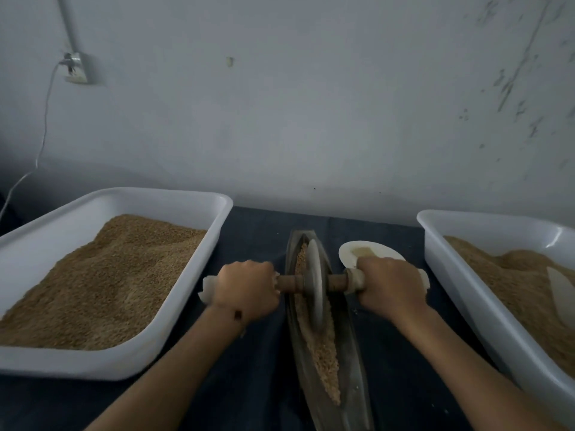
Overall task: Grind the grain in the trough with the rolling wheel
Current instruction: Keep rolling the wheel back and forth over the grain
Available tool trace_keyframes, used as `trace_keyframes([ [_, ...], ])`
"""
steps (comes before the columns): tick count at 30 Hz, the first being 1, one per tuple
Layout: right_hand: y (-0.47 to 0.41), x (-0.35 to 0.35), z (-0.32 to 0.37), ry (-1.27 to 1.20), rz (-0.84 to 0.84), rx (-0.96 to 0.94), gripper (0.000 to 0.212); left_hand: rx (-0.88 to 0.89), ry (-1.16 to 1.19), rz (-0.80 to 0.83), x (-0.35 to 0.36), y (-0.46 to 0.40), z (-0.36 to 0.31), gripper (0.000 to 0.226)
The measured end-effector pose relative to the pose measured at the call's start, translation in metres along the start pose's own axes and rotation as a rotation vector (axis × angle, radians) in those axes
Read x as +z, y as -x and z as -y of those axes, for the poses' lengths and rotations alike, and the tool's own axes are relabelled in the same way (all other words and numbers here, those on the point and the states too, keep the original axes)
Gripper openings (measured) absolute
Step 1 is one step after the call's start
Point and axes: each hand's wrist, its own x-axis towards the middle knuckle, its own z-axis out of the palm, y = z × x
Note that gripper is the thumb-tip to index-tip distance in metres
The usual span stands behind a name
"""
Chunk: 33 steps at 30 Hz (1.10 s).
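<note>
standing upright in the long dark trough (353, 353), the rolling wheel (315, 283) sat toward its far end on the grain (320, 346); its lower edge was buried. the trough's near end ran out of view. the left hand (245, 289) and right hand (389, 286) each gripped a cloth-wrapped end of the axle (337, 283), knuckles up, forearms straight. white tubs (161, 367) of grain flanked them, the right one cut off.

No writing, label, brand, number or sign can be read anywhere from here. The white trays (174, 200), the trough (351, 362), the wheel (315, 284) and the wall socket (76, 68) all show plain surfaces, and the wall bears only scuffs and marks.
</note>
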Motion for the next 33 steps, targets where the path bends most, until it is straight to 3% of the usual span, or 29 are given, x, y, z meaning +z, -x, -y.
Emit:
trace_keyframes([
  [2, 0.027, 0.003, 0.001, -0.028, -0.308, -0.09, 0.025, 0.097, -0.021, -0.301, 0.005, 0.031, -0.008, 0.022],
  [4, 0.05, 0.008, 0.001, -0.075, -0.509, -0.131, 0.02, 0.163, -0.018, -0.5, 0.008, 0.054, -0.013, 0.023],
  [7, 0.07, 0.013, -0.003, -0.122, -0.599, -0.178, 0.008, 0.181, -0.071, -0.559, 0.008, 0.073, -0.015, 0.021],
  [11, 0.061, 0.009, 0.0, -0.097, -0.566, -0.188, 0.006, 0.212, -0.042, -0.524, 0.011, 0.068, -0.013, 0.024],
  [13, 0.045, 0.006, 0.002, -0.065, -0.48, -0.163, 0.018, 0.187, 0.004, -0.419, 0.008, 0.053, -0.009, 0.025],
  [15, 0.023, 0.002, 0.001, -0.033, -0.254, -0.106, 0.026, 0.077, -0.045, -0.211, 0.004, 0.028, -0.004, 0.018],
  [17, 0.002, 0.001, -0.004, 0.004, 0.031, -0.003, 0.015, 0.012, -0.051, 0.002, 0.003, 0.003, 0.001, 0.018],
  [19, -0.019, 0.004, -0.009, -0.016, 0.225, 0.042, 0.003, -0.004, -0.02, 0.106, 0.001, -0.019, 0.003, 0.021],
  [24, -0.052, 0.005, -0.013, -0.101, 0.412, 0.117, 0.008, -0.044, 0.046, 0.305, -0.009, -0.047, 0.003, 0.018],
  [28, -0.009, 0.012, -0.007, -0.123, 0.15, 0.142, 0.003, 0.023, -0.079, 0.116, -0.014, -0.021, -0.008, 0.023],
  [33, 0.071, 0.011, 0.0, -0.149, -0.265, 0.033, 0.035, 0.202, -0.125, -0.391, -0.01, 0.052, -0.026, 0.029],
])
